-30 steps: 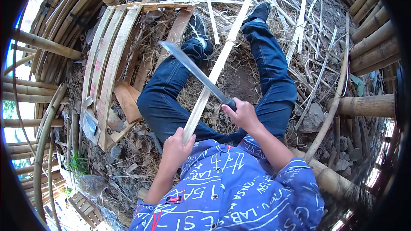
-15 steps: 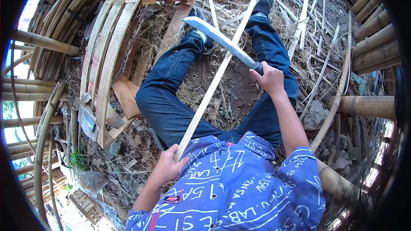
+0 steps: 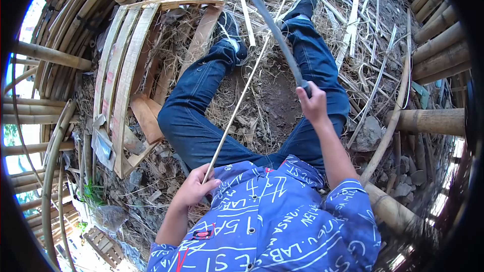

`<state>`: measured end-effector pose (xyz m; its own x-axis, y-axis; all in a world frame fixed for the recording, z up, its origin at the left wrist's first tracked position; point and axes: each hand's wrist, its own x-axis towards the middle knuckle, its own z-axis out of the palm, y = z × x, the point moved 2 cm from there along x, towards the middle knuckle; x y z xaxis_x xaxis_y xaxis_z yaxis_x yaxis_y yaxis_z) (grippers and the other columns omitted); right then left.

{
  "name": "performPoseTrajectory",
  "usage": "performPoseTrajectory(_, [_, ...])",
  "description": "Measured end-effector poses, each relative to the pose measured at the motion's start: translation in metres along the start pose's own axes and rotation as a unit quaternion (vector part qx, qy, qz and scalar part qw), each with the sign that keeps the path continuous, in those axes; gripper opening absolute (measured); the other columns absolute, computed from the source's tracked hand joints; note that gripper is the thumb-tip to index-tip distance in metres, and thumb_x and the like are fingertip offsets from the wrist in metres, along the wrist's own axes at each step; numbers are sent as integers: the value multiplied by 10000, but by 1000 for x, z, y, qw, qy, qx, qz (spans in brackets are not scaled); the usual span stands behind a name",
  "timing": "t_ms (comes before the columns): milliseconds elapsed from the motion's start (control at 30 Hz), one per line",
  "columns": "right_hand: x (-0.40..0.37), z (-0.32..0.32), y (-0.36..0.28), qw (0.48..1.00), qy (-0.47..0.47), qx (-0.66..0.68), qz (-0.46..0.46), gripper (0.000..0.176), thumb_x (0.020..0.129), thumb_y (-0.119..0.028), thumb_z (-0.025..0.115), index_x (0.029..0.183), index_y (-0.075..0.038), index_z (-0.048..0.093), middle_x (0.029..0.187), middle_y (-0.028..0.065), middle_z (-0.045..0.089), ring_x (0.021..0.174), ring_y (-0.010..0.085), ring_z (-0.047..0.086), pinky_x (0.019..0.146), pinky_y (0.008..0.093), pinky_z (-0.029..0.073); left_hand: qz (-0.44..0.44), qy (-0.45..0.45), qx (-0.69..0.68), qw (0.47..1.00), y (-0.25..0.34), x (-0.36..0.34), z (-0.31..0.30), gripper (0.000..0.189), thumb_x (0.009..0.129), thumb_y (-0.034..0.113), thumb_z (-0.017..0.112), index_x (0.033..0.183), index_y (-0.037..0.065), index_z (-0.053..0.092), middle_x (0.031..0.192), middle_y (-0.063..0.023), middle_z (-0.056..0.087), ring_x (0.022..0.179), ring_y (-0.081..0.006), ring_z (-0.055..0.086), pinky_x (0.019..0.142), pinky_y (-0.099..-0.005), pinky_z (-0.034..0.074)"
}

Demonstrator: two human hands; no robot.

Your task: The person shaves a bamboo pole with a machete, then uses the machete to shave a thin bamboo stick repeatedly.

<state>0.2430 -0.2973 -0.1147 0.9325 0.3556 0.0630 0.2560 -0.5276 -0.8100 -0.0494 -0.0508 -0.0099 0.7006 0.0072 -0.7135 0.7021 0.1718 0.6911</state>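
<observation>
A long, thin bamboo strip (image 3: 236, 112) slants from my left hand (image 3: 195, 186) up between my legs, turned with its narrow edge facing me. That hand is wrapped round its near end, beside my hip. In my right hand (image 3: 313, 103) is a machete (image 3: 287, 53), gripped by its dark handle above my right thigh. Its long, slightly curved blade points forward and to the left, with its side seen narrow. Toward my feet, blade and strip overlap in this view.
Pale split strips (image 3: 353, 17) litter the ground past my feet. A wooden slatted frame (image 3: 121, 70) lies left of my leg. At the right, bamboo poles (image 3: 428, 122) and a rock (image 3: 369, 135) lie close by. Stacked bamboo lines both sides.
The strip has rolled from its broad face to its narrow edge. The machete has swung so its blade points more forward, and my right hand has dropped slightly toward me.
</observation>
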Motion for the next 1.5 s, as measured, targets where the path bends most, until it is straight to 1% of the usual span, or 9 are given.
performPoseTrajectory(67, [-6, 14, -14, 999, -17, 42, -1, 485, 882, -538, 606, 836, -56, 615, 594, 144, 590, 600, 345, 636, 549, 409, 462, -45, -46, -103, 993, 5, 0, 3, 281, 831, 126, 700, 799, 121, 421, 697, 89, 349, 631, -11, 339, 532, -200, 294])
performPoseTrajectory(467, [48, -25, 32, 991, 75, -84, 70, 554, 911, -561, 543, 804, -24, 623, 683, 184, 640, 697, 400, 631, 626, 444, 475, 36, -29, -22, 999, -5, -33, -1, 298, 807, 121, 721, 781, 95, 425, 673, 81, 411, 589, -22, 373, 502, -223, 302])
performPoseTrajectory(533, [47, -30, 48, 993, 93, -49, 55, 556, 938, -527, 531, 753, -5, 577, 582, 113, 569, 542, 278, 561, 547, 386, 429, 78, 134, 239, 959, -2, -33, -2, 277, 823, 183, 730, 852, 14, 512, 586, -39, 481, 525, -137, 477, 504, -302, 386])
performPoseTrajectory(567, [42, -29, 51, 993, 90, -49, 53, 556, 938, -527, 531, 753, -5, 577, 582, 113, 569, 542, 278, 561, 547, 386, 429, 78, 136, 236, 959, 1, -32, 0, 277, 823, 183, 730, 852, 14, 512, 586, -39, 481, 525, -137, 477, 504, -302, 386])
performPoseTrajectory(667, [22, -29, 38, 986, 80, 120, 88, 474, 962, -436, 558, 727, -24, 557, 554, -10, 470, 510, 66, 449, 475, 276, 347, 110, 284, 445, 842, 22, -21, 3, 410, 799, 342, 755, 825, 23, 500, 595, -221, 574, 598, -426, 602, 514, -457, 464])
performPoseTrajectory(800, [6, -32, -15, 988, 16, 154, 27, 456, 938, -443, 595, 763, -22, 575, 564, -25, 465, 545, 43, 422, 476, 263, 332, 155, 302, 508, 791, 31, -9, -2, 365, 827, 316, 730, 825, 39, 493, 618, -213, 596, 610, -407, 619, 521, -459, 476])
performPoseTrajectory(1000, [10, -31, -52, 979, -98, -173, -31, 544, 857, -599, 592, 794, -59, 615, 677, 188, 648, 664, 387, 652, 594, 475, 494, 147, 286, 537, 780, 32, -9, 1, 332, 804, 262, 739, 843, 43, 493, 631, -192, 604, 612, -389, 623, 529, -467, 476])
performPoseTrajectory(1167, [32, -45, -32, 951, -100, -291, 6, 579, 842, -642, 566, 818, -67, 620, 708, 189, 667, 688, 379, 670, 621, 489, 523, 154, 286, 531, 783, 25, -24, -2, 295, 783, 206, 745, 858, 51, 506, 644, -177, 609, 617, -383, 623, 537, -461, 478])
performPoseTrajectory(1500, [47, -42, 2, 908, -6, -392, -149, 573, 846, -649, 556, 754, -83, 564, 641, 134, 651, 595, 315, 669, 504, 407, 516, 130, 274, 487, 819, 38, -22, -13, 304, 760, 196, 763, 832, 36, 515, 655, -209, 608, 657, -395, 634, 555, -450, 472])
